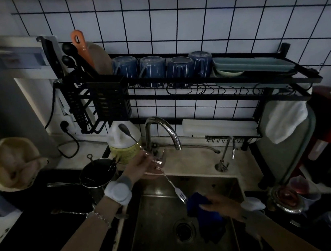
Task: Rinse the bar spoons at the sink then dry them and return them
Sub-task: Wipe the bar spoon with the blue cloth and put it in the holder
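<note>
My left hand (144, 164) grips a long twisted bar spoon (171, 182) by its middle, over the back edge of the sink (205, 180). Its bowl points up toward the rack and its forked end points down over the basin. My right hand (220, 207) holds a dark blue cloth (200, 203) just below the forked tip, inside the sink. Two more bar spoons lie on the dark counter at the left, one (62, 183) beside a steel cup (98, 174) and one (71, 212) nearer me. No water is visibly running from the faucet (166, 129).
A black dish rack (207, 84) with blue mugs and plates hangs over the sink. A detergent jug (123, 143) stands behind the faucet. A white towel (283, 119) hangs at the right. Cups and a strainer crowd the right counter; a tan bowl (10, 163) sits at left.
</note>
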`<state>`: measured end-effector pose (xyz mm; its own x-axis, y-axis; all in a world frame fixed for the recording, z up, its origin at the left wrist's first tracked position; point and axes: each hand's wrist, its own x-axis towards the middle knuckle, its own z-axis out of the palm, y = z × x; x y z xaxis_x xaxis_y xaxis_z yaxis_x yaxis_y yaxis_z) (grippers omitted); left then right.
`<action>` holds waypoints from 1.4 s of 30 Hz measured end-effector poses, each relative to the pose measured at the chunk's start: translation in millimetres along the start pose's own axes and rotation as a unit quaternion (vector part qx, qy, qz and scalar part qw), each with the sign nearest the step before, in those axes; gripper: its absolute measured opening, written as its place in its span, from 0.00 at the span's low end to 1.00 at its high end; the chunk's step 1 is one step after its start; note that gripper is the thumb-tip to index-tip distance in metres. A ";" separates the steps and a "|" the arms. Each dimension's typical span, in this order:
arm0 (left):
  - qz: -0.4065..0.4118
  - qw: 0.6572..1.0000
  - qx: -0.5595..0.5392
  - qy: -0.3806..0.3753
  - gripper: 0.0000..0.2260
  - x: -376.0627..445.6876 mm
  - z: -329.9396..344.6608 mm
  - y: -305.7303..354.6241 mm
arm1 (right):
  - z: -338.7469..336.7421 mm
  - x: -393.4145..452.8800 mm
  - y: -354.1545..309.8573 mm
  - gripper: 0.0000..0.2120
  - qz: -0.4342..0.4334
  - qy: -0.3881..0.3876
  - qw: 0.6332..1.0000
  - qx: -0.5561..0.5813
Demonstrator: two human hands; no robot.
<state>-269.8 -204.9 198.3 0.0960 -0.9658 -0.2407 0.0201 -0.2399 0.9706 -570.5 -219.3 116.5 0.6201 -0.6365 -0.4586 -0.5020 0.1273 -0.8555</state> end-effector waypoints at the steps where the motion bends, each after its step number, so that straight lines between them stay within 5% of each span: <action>1: -0.001 1.000 0.005 -0.001 0.10 0.2 -2.1 -2.9 | -0.4 -0.3 1.8 0.12 0.010 0.017 0.998 0.059; 5: -0.014 1.000 0.001 -0.011 0.05 -8.1 0.9 -14.4 | 0.9 -2.0 -12.6 0.17 0.062 0.062 0.961 0.264; 9: -0.033 0.999 0.018 -0.001 0.07 -21.8 4.7 -28.3 | 3.7 12.6 -24.0 0.22 0.100 0.103 0.951 0.275; 13: -0.042 0.999 0.023 0.007 0.03 -42.9 -0.9 -41.0 | 22.8 27.9 -40.9 0.08 0.143 0.078 0.937 0.310; 16: -0.053 0.998 0.017 0.020 0.02 -61.1 -13.5 -51.0 | 47.0 42.3 -53.2 0.07 0.145 0.062 0.931 0.329; 34: -0.106 0.985 -0.038 0.134 0.06 -184.9 -179.8 -126.3 | 249.9 158.5 -131.1 0.03 0.216 -0.184 0.952 0.114; 42: -0.113 0.977 -0.021 0.182 0.07 -209.9 -236.0 -136.4 | 328.5 207.6 -146.5 0.12 0.187 -0.252 0.947 0.066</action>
<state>-57.8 53.6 117.3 0.4309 -0.7887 -0.4385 0.1220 -0.4306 0.8943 -170.2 -120.2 67.6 0.6396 -0.0874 -0.7638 -0.6842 0.3883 -0.6173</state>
